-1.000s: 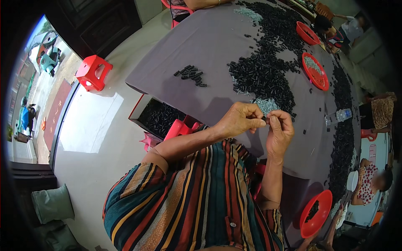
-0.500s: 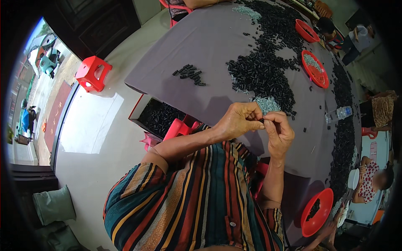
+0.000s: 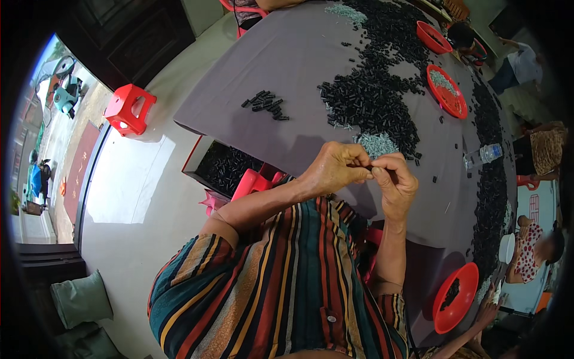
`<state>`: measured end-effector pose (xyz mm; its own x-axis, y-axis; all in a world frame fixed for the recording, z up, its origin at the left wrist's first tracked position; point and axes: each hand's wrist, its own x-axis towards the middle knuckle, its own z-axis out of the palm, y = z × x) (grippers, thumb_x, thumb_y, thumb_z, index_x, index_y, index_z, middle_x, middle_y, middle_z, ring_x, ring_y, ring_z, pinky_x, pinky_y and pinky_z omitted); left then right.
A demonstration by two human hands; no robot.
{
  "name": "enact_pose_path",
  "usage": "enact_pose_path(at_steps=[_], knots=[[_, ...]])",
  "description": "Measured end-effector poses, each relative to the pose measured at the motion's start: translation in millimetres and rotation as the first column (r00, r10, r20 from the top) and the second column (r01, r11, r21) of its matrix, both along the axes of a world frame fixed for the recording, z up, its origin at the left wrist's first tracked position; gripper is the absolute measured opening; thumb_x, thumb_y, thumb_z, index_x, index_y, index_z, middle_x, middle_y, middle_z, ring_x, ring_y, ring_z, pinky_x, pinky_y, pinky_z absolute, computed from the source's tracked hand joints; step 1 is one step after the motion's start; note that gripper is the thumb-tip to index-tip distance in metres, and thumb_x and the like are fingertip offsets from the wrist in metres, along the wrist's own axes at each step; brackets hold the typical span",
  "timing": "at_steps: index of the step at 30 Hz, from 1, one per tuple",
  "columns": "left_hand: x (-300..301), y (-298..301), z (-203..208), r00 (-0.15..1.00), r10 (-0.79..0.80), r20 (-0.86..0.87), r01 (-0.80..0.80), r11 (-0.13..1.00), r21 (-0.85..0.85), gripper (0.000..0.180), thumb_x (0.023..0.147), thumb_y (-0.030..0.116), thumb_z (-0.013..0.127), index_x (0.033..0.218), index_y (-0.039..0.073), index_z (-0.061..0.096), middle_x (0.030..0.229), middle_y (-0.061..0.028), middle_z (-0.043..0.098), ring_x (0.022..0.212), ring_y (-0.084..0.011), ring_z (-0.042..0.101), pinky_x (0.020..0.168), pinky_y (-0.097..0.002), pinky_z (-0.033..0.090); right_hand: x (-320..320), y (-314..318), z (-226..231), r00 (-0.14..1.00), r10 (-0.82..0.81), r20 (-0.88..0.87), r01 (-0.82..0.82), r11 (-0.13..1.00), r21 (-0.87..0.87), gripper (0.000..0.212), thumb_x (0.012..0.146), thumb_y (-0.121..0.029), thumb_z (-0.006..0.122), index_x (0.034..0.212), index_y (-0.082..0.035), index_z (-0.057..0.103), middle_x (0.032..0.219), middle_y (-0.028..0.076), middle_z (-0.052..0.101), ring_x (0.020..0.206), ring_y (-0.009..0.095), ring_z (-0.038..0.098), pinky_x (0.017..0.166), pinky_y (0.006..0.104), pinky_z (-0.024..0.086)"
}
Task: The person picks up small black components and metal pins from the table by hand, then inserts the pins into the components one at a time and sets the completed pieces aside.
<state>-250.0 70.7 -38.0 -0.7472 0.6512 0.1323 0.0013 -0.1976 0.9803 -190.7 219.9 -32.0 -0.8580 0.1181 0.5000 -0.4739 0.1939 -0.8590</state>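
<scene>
Presently, both hands meet above the near edge of the table (image 3: 287,60), with their fingertips touching or almost touching. The left hand (image 3: 362,169) presses its thumb against its fingers, and the right hand (image 3: 379,170) does the same from the other side. Between these tips they pinch one small dark piece (image 3: 372,167), which is mostly covered, so its exact shape I cannot tell. Just beyond the fingers lies a heap of pale small parts (image 3: 376,143), and it touches a large pile of black short pieces (image 3: 371,102). To the left, well apart from this pile, a small group of black pieces (image 3: 266,105) rests on the grey cloth. Below the table edge stands an open box (image 3: 192,154) with more black pieces inside. On the right side are a clear bottle (image 3: 483,155) and a red bowl (image 3: 466,302), which holds some dark pieces.
</scene>
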Motion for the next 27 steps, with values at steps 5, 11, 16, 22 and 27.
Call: enact_pose_path(at_steps=[5, 11, 16, 22, 27], knots=[[-3.8, -0.9, 4.5, 0.999, 0.022, -0.044, -0.021, 1.0, 0.003, 0.015, 0.081, 0.002, 0.059, 0.095, -0.004, 0.059, 0.073, -0.0055, 0.061, 0.067, -0.0086, 0.057, 0.061, -0.022, 0.047, -1.3, 7.8, -4.1, 0.997, -0.008, 0.079, 0.014, 0.997, -0.075, 0.007, 0.08, -0.001, 0.061, 0.086, 0.001, 0.06, 0.082, 0.004, 0.056, 0.07, 0.008, 0.052, 0.062, 0.0191, 0.042], [-6.1, 1.5, -0.4, 0.999, -0.031, 0.019, 0.028, 0.992, 0.122, 0.02, 0.084, 0.006, 0.056, 0.101, -0.004, 0.057, 0.074, -0.0063, 0.06, 0.065, -0.0098, 0.057, 0.061, -0.0226, 0.047, -1.2, 6.9, -5.0, 0.996, -0.021, 0.09, 0.039, 0.978, -0.207, 0.008, 0.081, -0.001, 0.059, 0.089, 0.002, 0.059, 0.08, 0.005, 0.057, 0.068, 0.01, 0.055, 0.065, 0.022, 0.047], [-3.4, 4.6, -3.5, 0.999, -0.007, 0.035, 0.002, 0.989, 0.146, 0.013, 0.085, 0.006, 0.055, 0.094, -0.003, 0.056, 0.075, -0.0054, 0.059, 0.065, -0.01, 0.057, 0.061, -0.0231, 0.048, -1.5, 2.6, -3.5, 0.997, -0.019, 0.068, 0.034, 0.972, -0.231, 0.009, 0.081, 0.0, 0.059, 0.09, 0.002, 0.058, 0.08, 0.005, 0.057, 0.069, 0.01, 0.055, 0.065, 0.0219, 0.047], [-2.3, 5.1, -7.8, 0.998, -0.042, 0.04, 0.039, 0.996, 0.078, 0.01, 0.083, 0.005, 0.057, 0.091, -0.002, 0.056, 0.073, -0.0043, 0.058, 0.064, -0.0093, 0.056, 0.059, -0.0229, 0.048, -1.7, 6.2, -4.1, 0.998, -0.045, 0.043, 0.048, 0.996, -0.075, 0.007, 0.08, 0.001, 0.06, 0.087, 0.002, 0.059, 0.08, 0.003, 0.056, 0.068, 0.009, 0.053, 0.061, 0.0197, 0.043], [-1.1, 3.3, -1.5, 0.999, -0.01, 0.034, 0.01, 1.0, -0.004, 0.011, 0.081, 0.004, 0.058, 0.087, -0.004, 0.056, 0.069, -0.0056, 0.059, 0.06, -0.0091, 0.056, 0.057, -0.023, 0.048, 2.1, 14.9, 3.2, 0.997, -0.017, 0.078, 0.009, 0.995, 0.104, 0.011, 0.078, 0.001, 0.061, 0.089, 0.002, 0.06, 0.08, 0.004, 0.055, 0.068, 0.009, 0.052, 0.059, 0.0205, 0.042]])
